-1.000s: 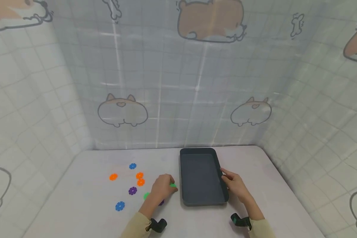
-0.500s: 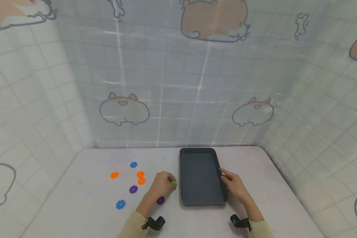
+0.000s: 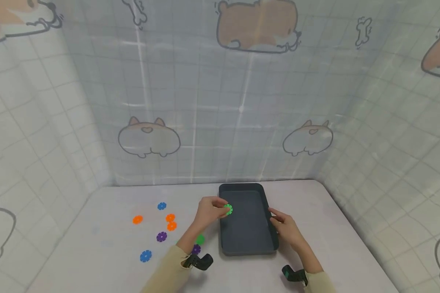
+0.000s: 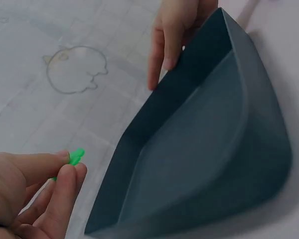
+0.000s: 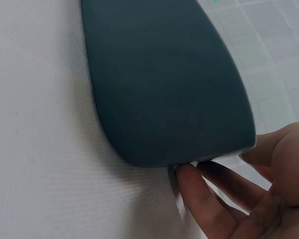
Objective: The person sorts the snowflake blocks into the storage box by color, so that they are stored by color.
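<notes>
My left hand [image 3: 209, 212] pinches a green notched plastic disc [image 3: 229, 209] between thumb and fingers, over the left rim of the dark grey tray [image 3: 247, 248]. In the left wrist view the green disc [image 4: 76, 156] shows nearly edge-on beside the tray wall. My right hand [image 3: 289, 230] touches the tray's right side with fairly straight fingers. From the right wrist, fingertips [image 5: 189, 172] meet the tray's outer wall [image 5: 164, 89], with the thumb close to the rim. A second green disc [image 3: 200, 239] and a purple disc [image 3: 196, 249] lie by my left forearm.
Left on the white table [image 3: 95, 256] lie more notched discs: a blue one [image 3: 145, 256], another blue one [image 3: 162, 206], a purple one [image 3: 161, 236] and several orange ones [image 3: 137, 219]. Patterned sheeting [image 3: 220, 101] surrounds the table at the back and sides.
My left hand has lifted the green disc and moved it right and away from me, from beside the tray to over its left rim. The right hand stays at the tray's side.
</notes>
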`<move>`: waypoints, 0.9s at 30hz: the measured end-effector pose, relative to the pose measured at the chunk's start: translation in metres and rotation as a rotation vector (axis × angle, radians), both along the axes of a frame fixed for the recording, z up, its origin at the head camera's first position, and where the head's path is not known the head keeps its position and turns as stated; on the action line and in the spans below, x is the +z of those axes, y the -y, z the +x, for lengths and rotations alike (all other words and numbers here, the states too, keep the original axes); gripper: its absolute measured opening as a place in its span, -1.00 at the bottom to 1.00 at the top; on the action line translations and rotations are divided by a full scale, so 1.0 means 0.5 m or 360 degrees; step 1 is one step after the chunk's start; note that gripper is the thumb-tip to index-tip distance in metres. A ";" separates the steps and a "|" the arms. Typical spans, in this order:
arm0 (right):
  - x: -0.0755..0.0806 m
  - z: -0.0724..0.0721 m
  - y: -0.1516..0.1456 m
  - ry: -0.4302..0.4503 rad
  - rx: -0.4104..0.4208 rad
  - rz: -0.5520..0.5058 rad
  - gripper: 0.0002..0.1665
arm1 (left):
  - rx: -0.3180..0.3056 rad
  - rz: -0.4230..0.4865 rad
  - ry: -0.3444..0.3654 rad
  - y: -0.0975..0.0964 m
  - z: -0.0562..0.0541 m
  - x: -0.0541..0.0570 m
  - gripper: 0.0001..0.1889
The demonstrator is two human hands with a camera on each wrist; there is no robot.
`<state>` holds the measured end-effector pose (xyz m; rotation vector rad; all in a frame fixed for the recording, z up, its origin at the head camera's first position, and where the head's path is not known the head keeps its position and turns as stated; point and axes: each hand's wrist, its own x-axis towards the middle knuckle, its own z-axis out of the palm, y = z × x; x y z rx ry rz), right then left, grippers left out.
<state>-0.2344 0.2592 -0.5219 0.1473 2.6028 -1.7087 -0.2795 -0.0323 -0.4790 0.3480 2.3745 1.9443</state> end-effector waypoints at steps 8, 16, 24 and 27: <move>0.001 -0.006 -0.003 -0.0018 -0.0031 0.0007 -0.50 | -0.0028 0.0180 0.0115 -0.076 -0.049 0.013 -0.77; 0.002 0.002 0.006 0.0009 -0.0011 0.0016 -0.50 | 0.0043 0.0359 0.0330 -0.135 -0.091 0.005 -0.68; 0.003 -0.009 0.002 -0.0009 -0.0011 -0.0005 -0.50 | 0.0193 0.0600 0.0596 -0.183 -0.130 0.003 -0.73; 0.000 -0.008 0.000 -0.0009 -0.0014 -0.0005 -0.50 | 0.0246 0.0643 0.0626 -0.200 -0.137 -0.009 -0.75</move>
